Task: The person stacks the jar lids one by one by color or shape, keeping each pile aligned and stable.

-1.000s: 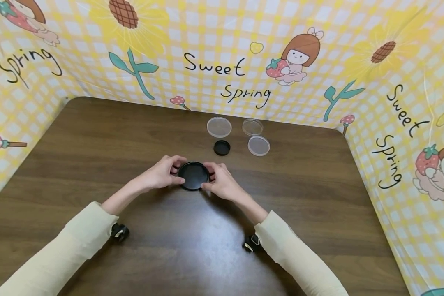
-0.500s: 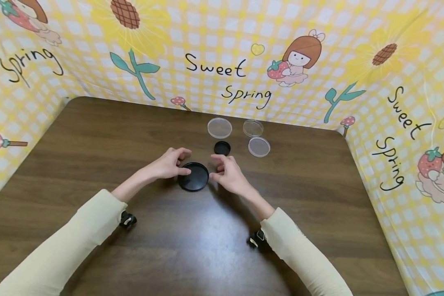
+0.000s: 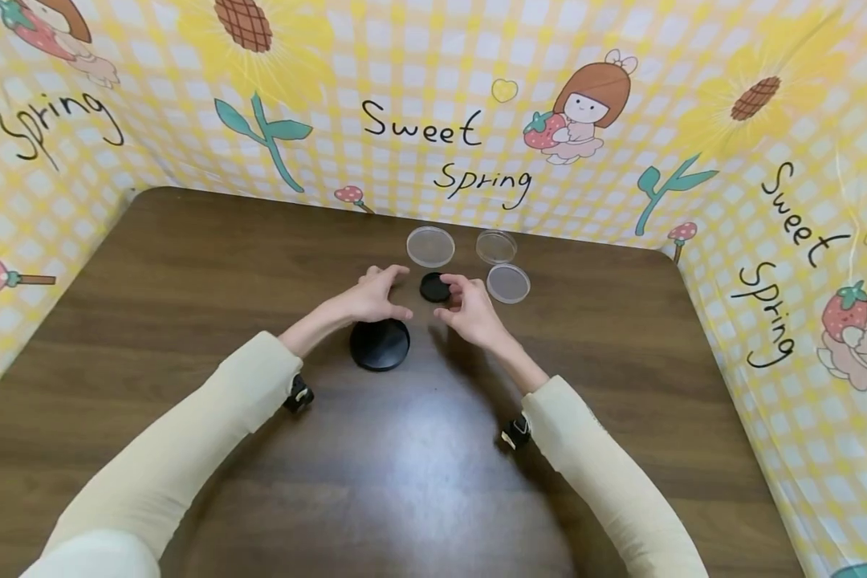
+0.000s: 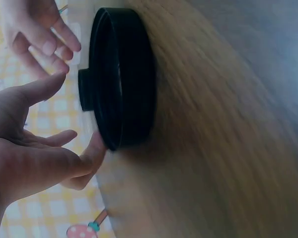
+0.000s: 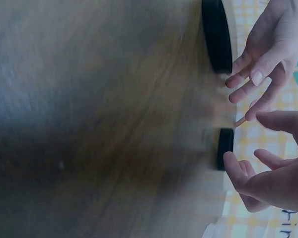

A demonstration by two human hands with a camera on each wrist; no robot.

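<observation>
A large black round lid-like dish (image 3: 380, 347) lies on the wooden table. Farther back sits a smaller black round dish (image 3: 433, 287) of the same look. My left hand (image 3: 377, 297) hovers just beyond the large dish, thumb and fingers spread, holding nothing. On the other side of the small dish, my right hand (image 3: 475, 313) has thumb and fingers apart, its index fingertip overlapping the dish's right edge in the head view. The right wrist view shows those fingers beside the small dish (image 5: 225, 148); whether they touch it I cannot tell.
Behind the small dish lie three clear round dishes or lids: a larger one (image 3: 430, 246), one at the back right (image 3: 496, 247), and one nearer (image 3: 509, 283). A yellow checked cloth (image 3: 318, 152) stands as a wall along the table's (image 3: 188, 265) back and sides.
Both hands have let go of the large black dish and moved away from me and to the right, to either side of the small black dish. The large dish stays put.
</observation>
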